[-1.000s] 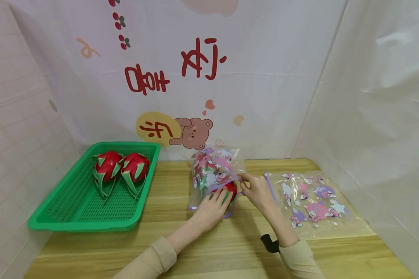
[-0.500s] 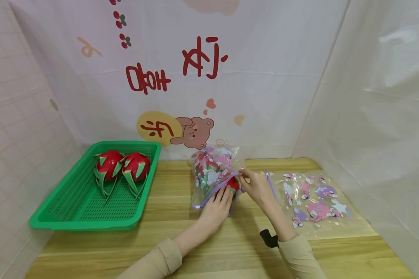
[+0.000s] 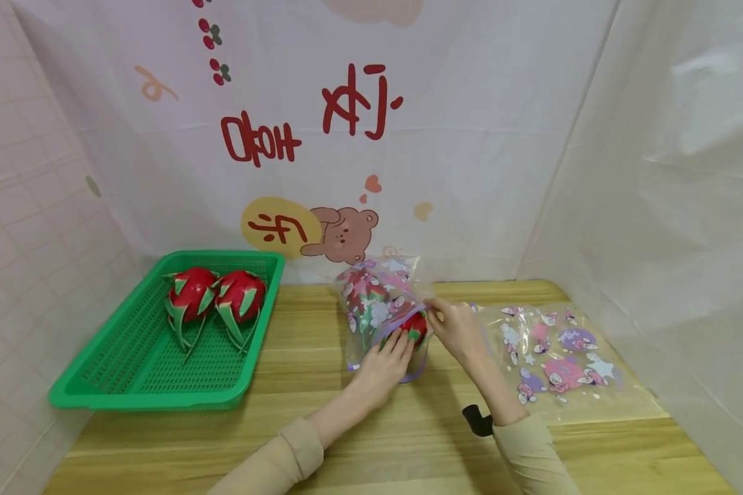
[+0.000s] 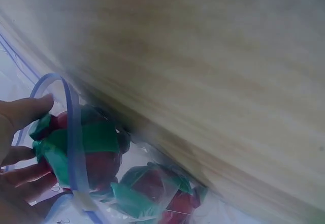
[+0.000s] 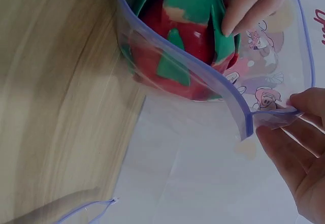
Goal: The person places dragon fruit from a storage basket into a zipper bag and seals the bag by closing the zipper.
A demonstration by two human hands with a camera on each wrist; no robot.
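Observation:
A clear zip bag with pink and purple cartoon prints and a purple zip edge lies on the table, its mouth facing me. One red dragon fruit with green leaves sits deep inside it. At the mouth is a second dragon fruit, mostly within the bag. My left hand reaches into the opening and holds this fruit by its leafy end, thumb on one side and fingers on the other. With thumb and fingertips, my right hand pinches the corner of the bag's zip edge, keeping the mouth spread.
On the left stands a green plastic basket with two more dragon fruits in it. Another printed zip bag lies flat at the right. A black object shows beside the right sleeve. A printed curtain hangs behind the wooden table.
The left hand has moved slightly forward and right, with the dragon fruit further into the bag. The right hand has raised its corner of the mouth a little.

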